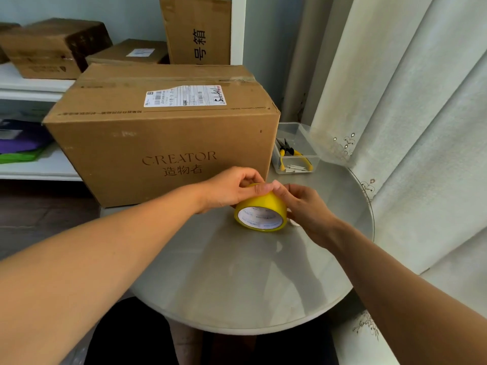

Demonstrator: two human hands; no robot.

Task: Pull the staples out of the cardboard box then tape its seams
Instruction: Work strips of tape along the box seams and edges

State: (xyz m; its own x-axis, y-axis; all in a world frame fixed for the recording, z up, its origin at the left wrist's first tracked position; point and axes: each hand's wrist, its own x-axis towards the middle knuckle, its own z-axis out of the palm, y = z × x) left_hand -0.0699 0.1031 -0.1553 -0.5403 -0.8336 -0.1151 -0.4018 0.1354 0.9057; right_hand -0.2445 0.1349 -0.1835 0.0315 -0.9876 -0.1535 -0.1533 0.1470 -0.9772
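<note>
A large brown cardboard box (163,133) printed "CREATOR" stands closed at the back of the round grey table (237,280), a white shipping label on its top. In front of it a yellow tape roll (263,206) stands on edge, white core facing me. My left hand (232,188) grips the roll from the left, fingertips curled over its top. My right hand (305,206) holds the roll's right side, fingers meeting the left hand's at the top.
A clear plastic tray (297,143) right of the box holds yellow-handled pliers (292,154) and several pulled staples. White curtains (408,114) hang along the right. White shelves (34,88) with more cardboard boxes stand behind on the left.
</note>
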